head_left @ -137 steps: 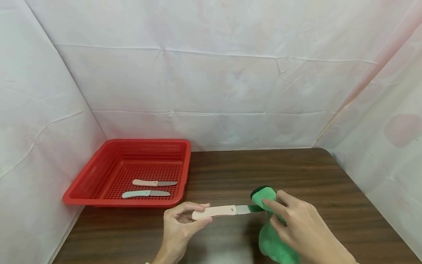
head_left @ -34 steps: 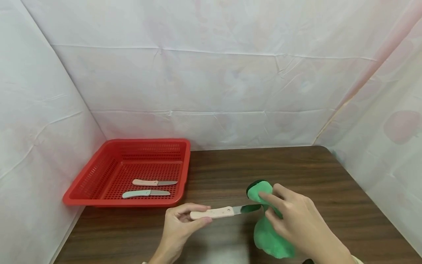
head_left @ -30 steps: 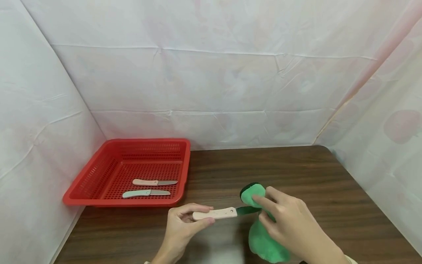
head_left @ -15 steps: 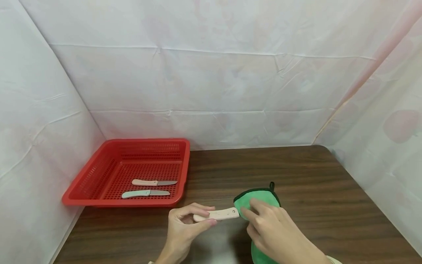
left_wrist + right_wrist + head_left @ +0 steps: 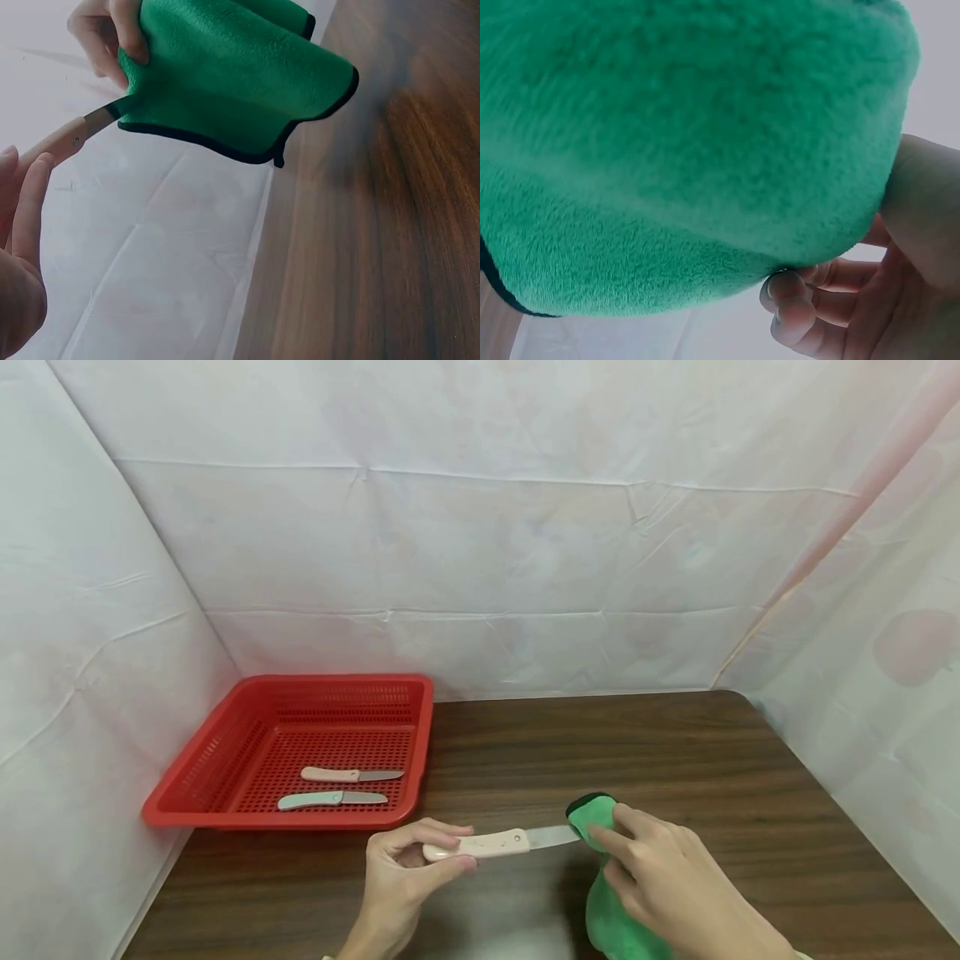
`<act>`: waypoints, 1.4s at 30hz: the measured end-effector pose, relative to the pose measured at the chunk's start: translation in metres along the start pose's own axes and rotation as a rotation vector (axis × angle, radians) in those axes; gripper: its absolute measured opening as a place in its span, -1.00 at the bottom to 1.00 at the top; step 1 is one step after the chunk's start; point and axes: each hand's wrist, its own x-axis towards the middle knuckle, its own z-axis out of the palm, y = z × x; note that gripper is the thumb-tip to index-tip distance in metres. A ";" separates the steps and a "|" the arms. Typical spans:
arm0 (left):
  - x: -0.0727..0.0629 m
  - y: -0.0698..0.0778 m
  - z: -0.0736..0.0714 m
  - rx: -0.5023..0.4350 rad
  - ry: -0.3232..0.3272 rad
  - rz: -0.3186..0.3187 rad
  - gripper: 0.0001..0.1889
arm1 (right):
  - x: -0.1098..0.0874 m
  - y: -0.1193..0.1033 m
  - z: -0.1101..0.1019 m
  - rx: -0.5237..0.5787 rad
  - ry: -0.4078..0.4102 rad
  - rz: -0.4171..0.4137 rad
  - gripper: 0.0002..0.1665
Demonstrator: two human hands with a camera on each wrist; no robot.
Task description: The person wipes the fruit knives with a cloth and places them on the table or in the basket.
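A small knife (image 5: 480, 845) with a pale pink handle is held level above the table, its blade pointing right. My left hand (image 5: 408, 877) pinches the handle's rear end between thumb and fingers. My right hand (image 5: 675, 877) pinches a green cloth (image 5: 618, 914) with black edging, folded over the blade's tip. Most of the blade shows bare between handle and cloth. In the left wrist view the cloth (image 5: 232, 82) hangs wide beside the blade (image 5: 101, 118). Green fabric (image 5: 690, 165) fills most of the right wrist view, with fingertips (image 5: 791, 300) at its lower edge.
A red perforated basket (image 5: 425, 752) stands at the back left. Inside lie a pink-handled knife (image 5: 330, 775) and a pale green-handled knife (image 5: 311, 801), blades to the right. The dark wood table (image 5: 600, 735) backs onto a white sheet wall (image 5: 480, 543).
Half a second ago the cloth covered the whole blade up to the handle. Since then my right hand has slid it right toward the tip; my left hand has shifted slightly left with the knife.
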 end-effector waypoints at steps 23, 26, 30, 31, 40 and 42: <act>0.000 -0.003 0.001 0.060 -0.095 0.065 -0.79 | 0.012 0.001 -0.016 0.013 0.087 -0.010 -0.49; 0.001 -0.005 0.003 0.063 -0.109 0.074 -0.80 | 0.018 -0.004 -0.016 0.024 0.094 -0.028 -0.46; 0.001 -0.005 0.007 0.065 -0.107 0.066 -0.81 | 0.023 -0.013 -0.012 0.057 0.057 -0.042 -0.43; 0.001 -0.005 0.008 0.063 -0.103 0.063 -0.81 | 0.024 -0.016 -0.009 0.070 0.039 -0.048 -0.46; -0.004 -0.004 0.014 0.049 -0.088 0.055 -0.83 | 0.021 -0.029 0.004 0.073 -0.042 -0.063 -0.69; -0.005 -0.003 0.013 0.049 -0.079 0.054 -0.83 | 0.020 -0.030 0.003 0.066 -0.061 -0.056 -0.65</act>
